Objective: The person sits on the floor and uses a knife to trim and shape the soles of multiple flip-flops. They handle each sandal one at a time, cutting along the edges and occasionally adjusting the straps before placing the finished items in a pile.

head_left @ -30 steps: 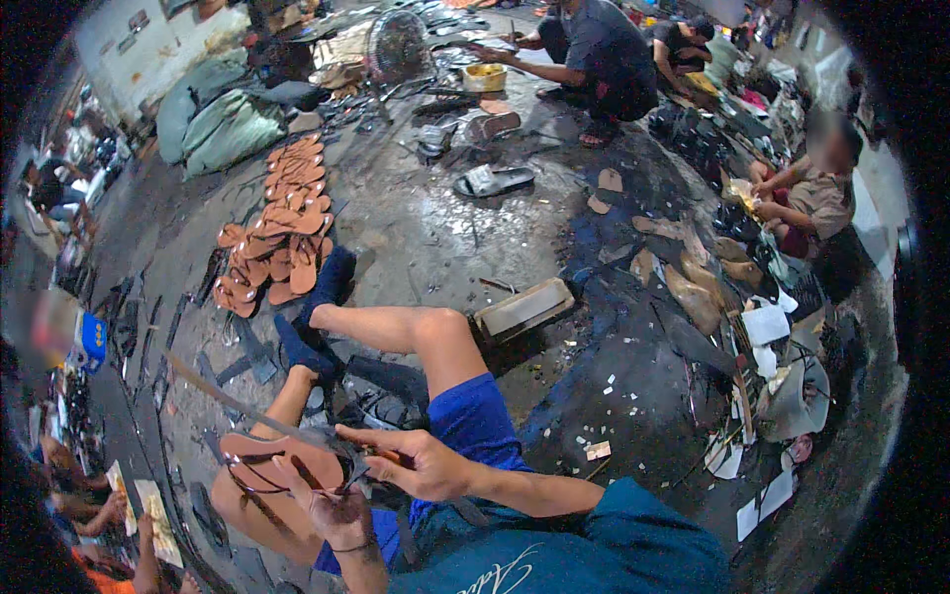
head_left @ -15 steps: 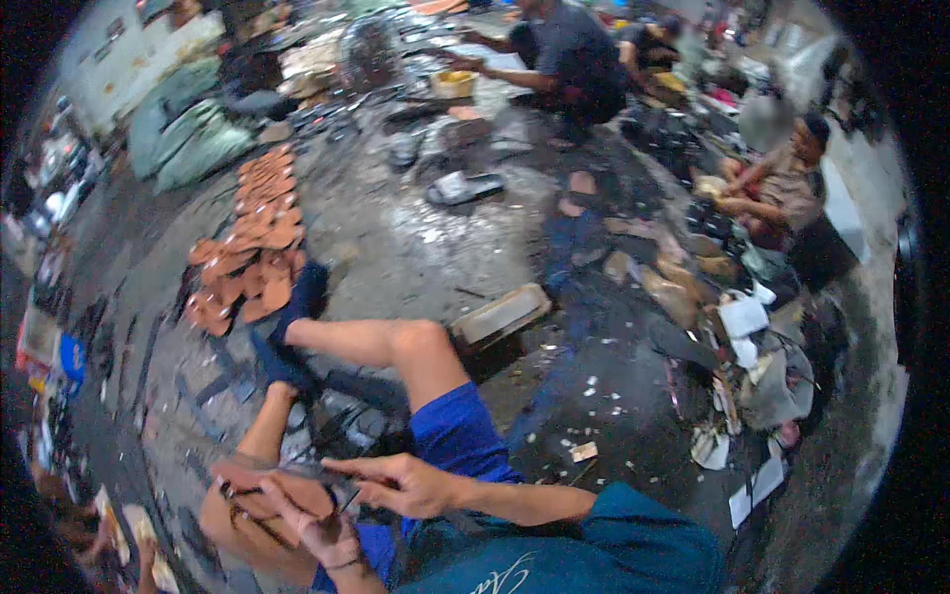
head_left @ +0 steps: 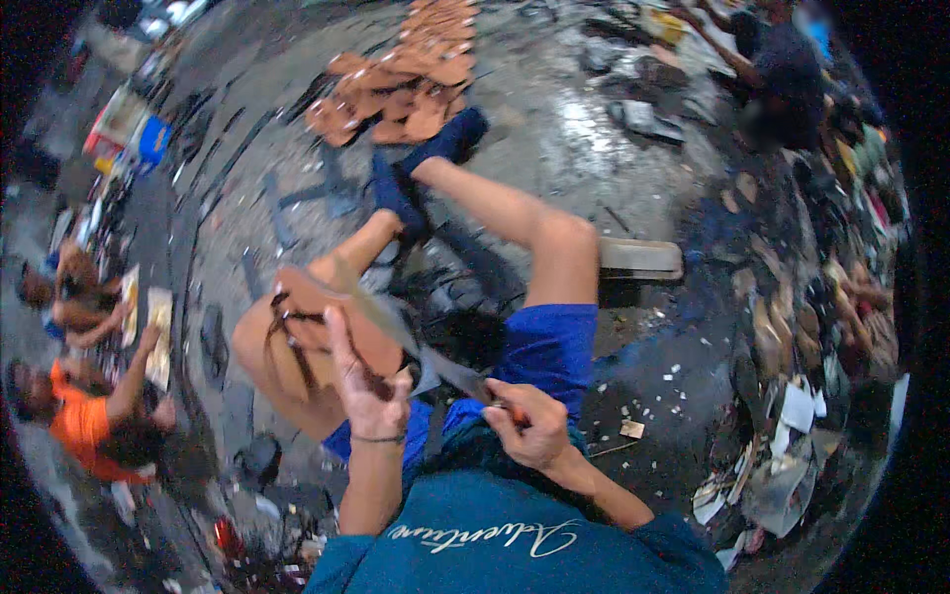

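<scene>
Against my bent left knee rests a brown leather sandal with thin dark brown straps on its left part. My left hand holds it at its near edge, the fingers reaching up across it. To the right, my right hand is closed round the orange-red handle of a knife. The knife's long grey blade points up and left, its far end close by the sandal's right edge. Blur hides whether the blade touches the sandal.
Beyond my feet lies a pile of brown sole-shaped pieces. A pale rectangular block stands right of my knee. Scraps and white sheets litter the right side. Other people sit at left, one in an orange top, and at right.
The view has swung left, bringing people at left into sight. My right hand has drawn the knife back toward my body, and its blade now shows. My left hand stays on the sandal.
</scene>
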The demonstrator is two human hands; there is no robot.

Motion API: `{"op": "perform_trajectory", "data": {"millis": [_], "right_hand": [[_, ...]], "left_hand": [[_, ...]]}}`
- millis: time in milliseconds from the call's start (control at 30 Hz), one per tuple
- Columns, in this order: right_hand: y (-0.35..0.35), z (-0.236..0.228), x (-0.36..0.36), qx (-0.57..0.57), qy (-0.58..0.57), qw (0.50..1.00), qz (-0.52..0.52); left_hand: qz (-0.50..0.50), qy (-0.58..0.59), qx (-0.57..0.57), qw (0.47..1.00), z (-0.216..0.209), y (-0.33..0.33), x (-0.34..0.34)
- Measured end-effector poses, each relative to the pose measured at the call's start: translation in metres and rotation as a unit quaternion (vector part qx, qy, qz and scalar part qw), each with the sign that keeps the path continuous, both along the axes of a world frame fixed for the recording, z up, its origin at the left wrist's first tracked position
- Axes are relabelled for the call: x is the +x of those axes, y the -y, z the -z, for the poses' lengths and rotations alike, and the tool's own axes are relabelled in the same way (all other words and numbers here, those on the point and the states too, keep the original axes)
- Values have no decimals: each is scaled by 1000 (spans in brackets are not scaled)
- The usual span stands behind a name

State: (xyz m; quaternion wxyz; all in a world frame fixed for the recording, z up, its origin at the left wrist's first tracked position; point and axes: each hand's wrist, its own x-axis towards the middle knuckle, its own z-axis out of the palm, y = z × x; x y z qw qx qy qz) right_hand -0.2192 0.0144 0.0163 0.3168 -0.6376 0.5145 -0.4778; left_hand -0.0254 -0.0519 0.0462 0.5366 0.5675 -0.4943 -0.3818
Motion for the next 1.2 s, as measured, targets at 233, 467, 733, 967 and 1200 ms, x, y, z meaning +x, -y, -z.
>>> {"op": "perform_trajectory", "data": {"millis": [233,467,733,967,1200], "right_hand": [[-1,-7,-13,25,-72,997,-20],[6,-35,-7,155,-34,982,-101],[61,8,3,295,221,929,-12],[74,-5,-46,238,295,925,-20],[45,-1,4,248,441,861,47]], "left_hand": [[-56,-491,148,857,-13,-7,-2],[-120,-416,151,889,29,-43,2],[152,242,106,952,1,-55,45],[195,273,55,940,-72,-29,67],[-108,-254,-58,959,0,-27,27]]}}
